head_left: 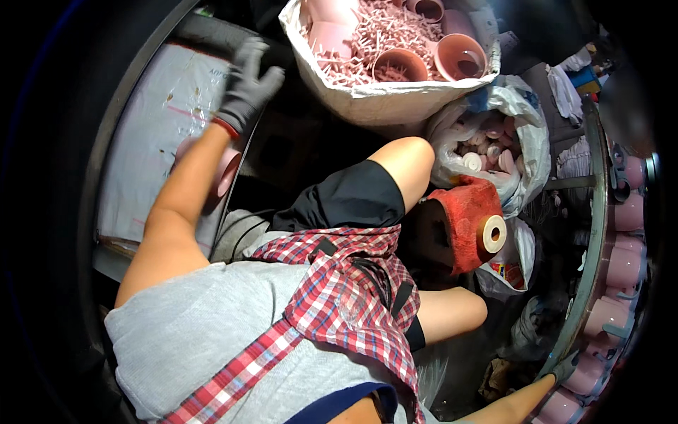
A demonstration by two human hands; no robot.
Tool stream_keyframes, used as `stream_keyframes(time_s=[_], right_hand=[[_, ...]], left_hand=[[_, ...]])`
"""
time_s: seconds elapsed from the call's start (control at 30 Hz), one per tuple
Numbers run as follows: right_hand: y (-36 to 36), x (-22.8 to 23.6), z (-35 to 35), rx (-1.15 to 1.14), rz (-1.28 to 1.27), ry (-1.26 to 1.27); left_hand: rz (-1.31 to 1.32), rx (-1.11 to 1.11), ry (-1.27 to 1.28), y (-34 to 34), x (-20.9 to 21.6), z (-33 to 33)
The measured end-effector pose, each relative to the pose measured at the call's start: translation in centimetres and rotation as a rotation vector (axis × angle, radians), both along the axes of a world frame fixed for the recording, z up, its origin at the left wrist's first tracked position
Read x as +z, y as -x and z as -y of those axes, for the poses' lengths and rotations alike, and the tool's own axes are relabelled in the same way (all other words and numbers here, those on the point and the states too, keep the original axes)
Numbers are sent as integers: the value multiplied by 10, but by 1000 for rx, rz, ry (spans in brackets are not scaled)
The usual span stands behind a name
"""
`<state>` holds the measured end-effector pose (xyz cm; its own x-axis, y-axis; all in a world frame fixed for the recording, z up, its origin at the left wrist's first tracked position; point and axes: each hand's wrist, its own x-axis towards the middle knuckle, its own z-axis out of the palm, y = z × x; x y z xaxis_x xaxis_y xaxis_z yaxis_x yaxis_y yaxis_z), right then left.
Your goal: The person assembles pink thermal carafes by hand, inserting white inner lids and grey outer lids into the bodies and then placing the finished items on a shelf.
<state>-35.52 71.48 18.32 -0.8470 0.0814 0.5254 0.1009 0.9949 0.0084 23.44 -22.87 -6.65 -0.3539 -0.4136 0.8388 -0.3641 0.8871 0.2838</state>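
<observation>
Grey shirt [205,318] and red plaid cloth [346,300] fill the near part of the view, so you're looking straight down past the wearer's own body. Left hand [245,88], in a grey glove, has its fingers spread over the far end of the pale sheet-covered table [145,120], and I can't see anything gripped in it. One pink cup [227,172] is on that table, partly hidden under the left forearm; looks like it's on its side, mouth toward the wearer's legs. Right hand [566,369], gloved too, is way over at the curved rack [599,205], right by the row of pink cups [626,265]. Can't tell if it's grasping one or just resting there, it's too small and dim. For handling these well, imo: lift that forearm clear of the cup so it can't get knocked rolling, take cups round the body rather than the rim, and glance right before closing fingers at the rack, since the cups sit tight together. Also mind the big white sack [332,92] of pink scraps and cups ahead.
</observation>
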Motion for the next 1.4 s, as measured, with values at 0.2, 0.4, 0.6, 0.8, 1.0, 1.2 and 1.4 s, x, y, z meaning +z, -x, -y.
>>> stream_keyframes(time_s=[0.2,0.4,0.6,0.8,1.0,1.2,1.4], right_hand=[[-25,-18,34,-105,64,28],[-28,-41,46,26,-67,116],[8,-65,27,72,-291,-90],[-6,-21,45,398,-74,373],[-193,8,424,1234,-159,75],[-339,62,534,1491,-277,-479],[-367,46,556,1608,-167,-364]], left_hand=[[485,975,-1052,-180,-63,30],[142,740,-1265,-298,-192,19],[-404,552,-1009,-248,-141,53],[-117,-290,-332,-38,98,3],[-40,-847,12,52,202,-86],[33,-1229,-48,94,215,-130],[167,-1345,70,120,218,-167]])
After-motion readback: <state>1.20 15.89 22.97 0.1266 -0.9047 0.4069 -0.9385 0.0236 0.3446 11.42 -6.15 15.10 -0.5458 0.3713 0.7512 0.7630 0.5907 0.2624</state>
